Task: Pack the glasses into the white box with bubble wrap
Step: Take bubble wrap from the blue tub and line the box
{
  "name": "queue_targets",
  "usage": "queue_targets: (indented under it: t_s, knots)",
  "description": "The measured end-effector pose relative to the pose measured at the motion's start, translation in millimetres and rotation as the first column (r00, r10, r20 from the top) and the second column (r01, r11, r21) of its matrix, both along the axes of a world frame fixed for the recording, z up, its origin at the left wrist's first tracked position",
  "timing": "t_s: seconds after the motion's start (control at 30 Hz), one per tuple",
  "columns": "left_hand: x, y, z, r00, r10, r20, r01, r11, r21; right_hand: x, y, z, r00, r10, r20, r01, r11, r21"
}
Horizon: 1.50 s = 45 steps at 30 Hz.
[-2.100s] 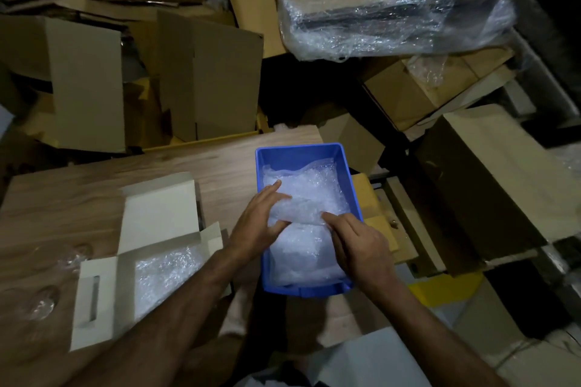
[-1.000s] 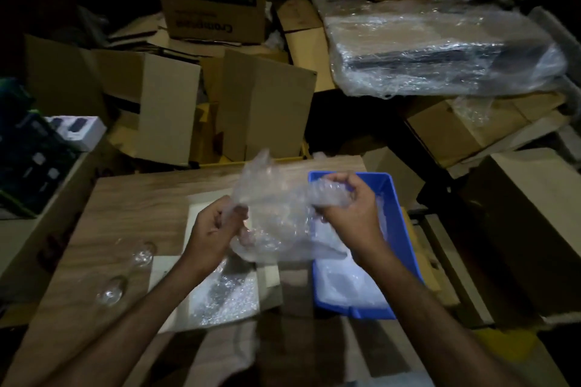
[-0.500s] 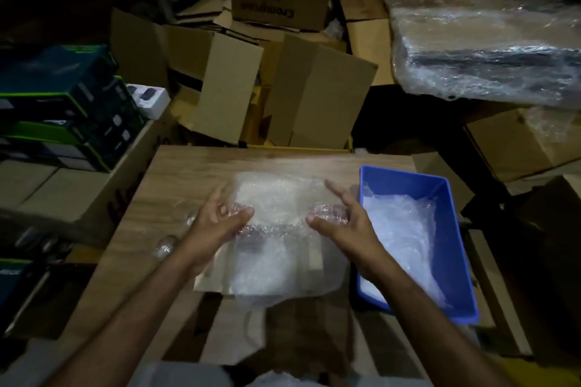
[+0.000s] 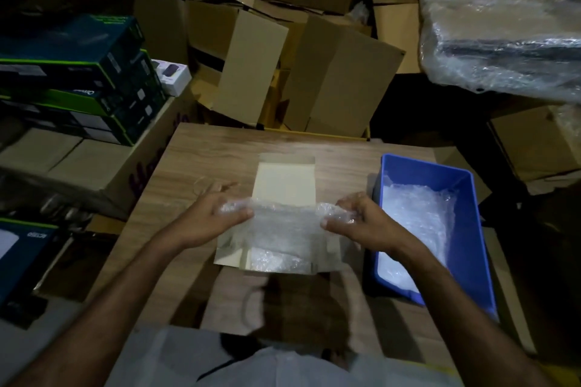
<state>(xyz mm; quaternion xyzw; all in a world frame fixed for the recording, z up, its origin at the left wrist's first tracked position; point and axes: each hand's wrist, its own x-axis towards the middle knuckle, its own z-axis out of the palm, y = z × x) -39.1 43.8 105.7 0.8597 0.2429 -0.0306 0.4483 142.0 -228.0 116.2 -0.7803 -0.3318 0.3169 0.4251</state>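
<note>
An open white box point(image 4: 284, 182) lies on the wooden table point(image 4: 220, 151), its lid flap folded away from me. A sheet of bubble wrap point(image 4: 283, 223) is stretched across the box opening. My left hand point(image 4: 213, 217) pinches the sheet's left end and my right hand point(image 4: 352, 223) grips its right end. More bubble wrap lines the box bottom point(image 4: 276, 261). A faint clear glass point(image 4: 201, 185) shows just beyond my left hand's fingers; its shape is hard to make out.
A blue plastic bin point(image 4: 471, 229) holding more bubble wrap stands right of the box. Stacked dark product boxes point(image 4: 78, 78) sit at the left, open cardboard cartons point(image 4: 283, 78) behind the table, a plastic-wrapped bundle point(image 4: 503, 41) at the upper right.
Both hands lifted a bubble wrap sheet out of the blue bin, carried it left and lowered it over the white box. The sheet now lies lower, leaving the lid flap uncovered.
</note>
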Motion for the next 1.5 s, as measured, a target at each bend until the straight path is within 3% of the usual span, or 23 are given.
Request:
queue_targets:
  t_s: [0.07,0.1,0.23,0.33,0.4,0.5,0.57,0.63,0.73,0.9,0.97,1.13,1.2,1.3,1.5]
  knots:
    - [-3.3,-4.6,2.3,0.987,0.146,0.075,-0.112,0.933,-0.342,-1.1,-1.9,2.3,0.963,-0.008,-0.269,0.024,0.998,0.058]
    - [-4.1,-3.5,-3.8,0.979,0.195,0.061,-0.151,0.891,-0.428,-3.1,0.8,-1.6,0.943,-0.022,-0.332,0.053,0.995,0.084]
    - [-3.3,-2.4,-42.0,0.986,0.163,-0.025,-0.156,0.869,-0.470,-13.6,27.2,-34.0,0.879,-0.352,-0.321,0.407,0.905,0.121]
    - [2.1,-9.1,-56.9,0.960,0.277,0.042,-0.231,0.867,-0.442,-24.7,33.9,-50.8,0.814,-0.416,-0.405,0.489,0.868,0.089]
    - [2.4,-17.9,-60.3,0.948,0.298,0.116,-0.230,0.887,-0.400,-32.7,29.9,-61.5,0.851,-0.367,-0.377,0.429,0.899,0.094]
    - [-2.0,-19.7,-76.3,0.961,0.216,0.172,-0.160,0.943,-0.293,-43.5,28.1,-85.5,0.942,-0.291,-0.169,0.314,0.941,0.124]
    - [-4.4,-13.9,-90.1,0.969,0.149,0.197,-0.119,0.981,-0.156,-45.6,32.8,-98.1,0.950,-0.309,-0.047,0.312,0.941,0.133]
    - [-4.0,-10.1,-103.0,0.986,0.081,0.147,-0.072,0.995,-0.070,-43.4,38.0,-108.0,0.947,-0.296,0.124,0.286,0.954,0.094]
    - [2.1,-11.1,-107.5,0.998,-0.001,-0.070,0.009,0.994,0.112,-39.6,46.3,-122.8,0.940,-0.155,0.303,0.168,0.986,-0.018]
    - [17.1,-21.5,-111.1,0.934,-0.132,-0.332,0.285,0.836,0.468,-38.0,60.1,-134.6,0.881,0.132,0.454,0.052,0.927,-0.372]
    - [24.8,-23.0,-113.5,0.904,-0.150,-0.399,0.366,0.752,0.548,-39.4,63.5,-137.1,0.848,0.164,0.503,0.036,0.931,-0.363]
    - [40.9,-24.8,-118.7,0.859,-0.153,-0.489,0.473,0.603,0.642,-35.9,73.0,-161.2,0.874,0.079,0.479,0.137,0.906,-0.400]
    - [43.9,-25.0,-121.7,0.845,-0.148,-0.514,0.496,0.575,0.651,-33.8,74.5,-163.8,0.850,0.138,0.508,0.120,0.889,-0.442]
    - [43.4,-26.5,-127.4,0.846,-0.138,-0.514,0.496,0.555,0.668,-33.3,72.4,-156.4,0.725,0.305,0.618,0.060,0.865,-0.498]
    - [38.8,-27.0,-127.8,0.852,-0.062,-0.519,0.457,0.571,0.682,-34.0,57.5,-162.3,0.701,0.191,0.687,0.128,0.914,-0.385]
